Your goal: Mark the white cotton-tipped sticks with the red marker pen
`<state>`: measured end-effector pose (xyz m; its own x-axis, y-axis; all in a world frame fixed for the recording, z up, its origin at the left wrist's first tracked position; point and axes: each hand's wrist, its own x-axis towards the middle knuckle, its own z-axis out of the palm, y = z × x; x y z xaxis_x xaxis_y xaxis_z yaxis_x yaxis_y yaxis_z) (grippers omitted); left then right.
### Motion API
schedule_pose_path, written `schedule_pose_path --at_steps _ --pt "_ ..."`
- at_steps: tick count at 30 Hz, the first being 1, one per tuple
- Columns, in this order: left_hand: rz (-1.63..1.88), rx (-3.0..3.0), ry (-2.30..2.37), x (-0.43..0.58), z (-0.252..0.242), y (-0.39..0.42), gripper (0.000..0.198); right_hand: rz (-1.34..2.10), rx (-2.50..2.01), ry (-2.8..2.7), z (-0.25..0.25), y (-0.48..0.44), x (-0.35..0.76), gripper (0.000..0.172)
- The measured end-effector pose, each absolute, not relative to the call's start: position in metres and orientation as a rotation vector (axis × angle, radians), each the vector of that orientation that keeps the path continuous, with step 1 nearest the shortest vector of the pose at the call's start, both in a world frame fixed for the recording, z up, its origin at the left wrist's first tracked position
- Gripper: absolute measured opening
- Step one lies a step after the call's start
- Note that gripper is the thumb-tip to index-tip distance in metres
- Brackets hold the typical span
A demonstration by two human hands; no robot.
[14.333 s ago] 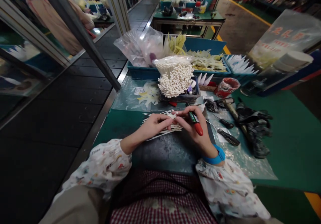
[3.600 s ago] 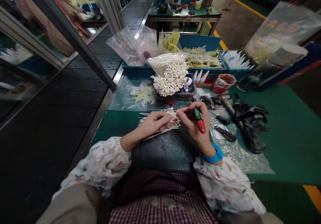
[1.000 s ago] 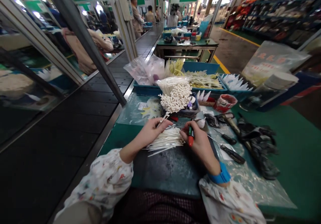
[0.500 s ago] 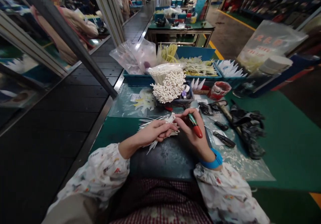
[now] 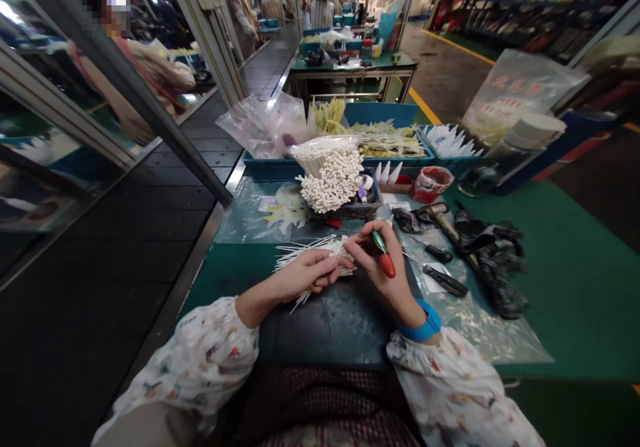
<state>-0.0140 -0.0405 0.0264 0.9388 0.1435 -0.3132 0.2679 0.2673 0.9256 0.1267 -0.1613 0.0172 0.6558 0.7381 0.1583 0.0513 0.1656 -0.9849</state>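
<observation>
Loose white sticks with small knobbed ends [image 5: 291, 257] lie in a pile on the dark work surface. Over the pile is my left hand [image 5: 306, 275], its fingers curled and pressed together; what they pinch, if anything, cannot be made out. Close beside it, my right hand [image 5: 393, 285] is raised with thumb and fingertips bent toward the left fingers. A tool with a red-and-green handle [image 5: 385, 257] is tucked in the right hand, its red end toward me and its other end hidden. Behind both hands stands a thick bundle of the same white sticks [image 5: 330, 179], wrapped in clear plastic.
Blue bins [image 5: 383, 115] with pale yellow-green strips stand at the back. White cones [image 5: 389, 172], a red-and-white cup [image 5: 433, 183] and a lidded jar [image 5: 510, 153] are nearby. Rightward lie a black-handled screwdriver [image 5: 446, 280], a hammer [image 5: 457, 239] and black gloves [image 5: 493, 253]. A conveyor [image 5: 125, 260] runs along the left.
The view has shifted slightly, so the bench items sit a little lower. Both hands stay close together over the sticks, and the handled tool is still in my right hand.
</observation>
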Motion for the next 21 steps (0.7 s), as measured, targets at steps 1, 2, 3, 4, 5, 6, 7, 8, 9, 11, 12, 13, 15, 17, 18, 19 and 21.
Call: schedule_pose_path --at_steps 1,2,3,4,5,6,7,8,9,11,12,13,15,17,18,19,21 --pt "-0.082 1.321 0.373 -0.0139 0.0263 -0.0408 0.053 0.555 -1.329 -0.74 0.0173 -0.1612 0.1263 0.035" --pt "-0.077 1.334 0.379 -0.0139 0.0265 -0.041 0.053 0.556 -1.325 -0.735 0.0174 -0.161 0.1259 0.035" --pt "-0.071 1.342 0.383 -0.0139 0.0267 -0.0412 0.053 0.558 -1.32 -0.727 0.0175 -0.1609 0.1257 0.036" --pt "-0.067 1.346 0.387 -0.0139 0.0271 -0.0413 0.053 0.558 -1.316 -0.718 0.0176 -0.1608 0.1255 0.036" --pt "-0.067 1.347 0.389 -0.0139 0.0275 -0.0412 0.052 0.553 -1.313 -0.71 0.0176 -0.1609 0.1255 0.035" --pt "-0.07 1.345 0.388 -0.014 0.028 -0.0411 0.052 0.546 -1.312 -0.704 0.0177 -0.161 0.1257 0.035" --pt "-0.077 1.339 0.387 -0.0142 0.0286 -0.0408 0.052 0.543 -1.312 -0.702 0.0177 -0.1611 0.126 0.035" --pt "-0.088 1.332 0.383 -0.0145 0.0293 -0.0404 0.051 0.546 -1.312 -0.702 0.0176 -0.1614 0.1264 0.035" --pt "-0.101 1.324 0.379 -0.0148 0.0301 -0.04 0.051 0.56 -1.307 -0.704 0.0176 -0.1616 0.1269 0.035" --pt "-0.124 1.317 0.369 -0.0154 0.0319 -0.0393 0.05 0.609 -1.285 -0.71 0.0177 -0.1621 0.128 0.036" --pt "-0.135 1.319 0.366 -0.0156 0.0327 -0.0389 0.05 0.634 -1.274 -0.711 0.018 -0.1623 0.1285 0.037" --pt "-0.144 1.322 0.364 -0.0156 0.0332 -0.0387 0.049 0.652 -1.268 -0.711 0.0183 -0.1625 0.1289 0.037" --pt "-0.15 1.331 0.365 -0.0153 0.0333 -0.0384 0.048 0.666 -1.274 -0.706 0.0193 -0.1629 0.1295 0.037" --pt "-0.122 1.348 0.37 -0.0145 0.0321 -0.0385 0.047 0.659 -1.289 -0.701 0.02 -0.1632 0.1295 0.039" --pt "-0.091 1.37 0.377 -0.014 0.0314 -0.0387 0.047 0.661 -1.29 -0.703 0.02 -0.1632 0.1292 0.04" --pt "-0.055 1.403 0.389 -0.0134 0.0309 -0.039 0.045 0.667 -1.286 -0.709 0.0195 -0.1632 0.1287 0.041" --pt "0.003 1.498 0.417 -0.0125 0.031 -0.0397 0.044 0.674 -1.278 -0.732 0.0175 -0.1631 0.1271 0.041"
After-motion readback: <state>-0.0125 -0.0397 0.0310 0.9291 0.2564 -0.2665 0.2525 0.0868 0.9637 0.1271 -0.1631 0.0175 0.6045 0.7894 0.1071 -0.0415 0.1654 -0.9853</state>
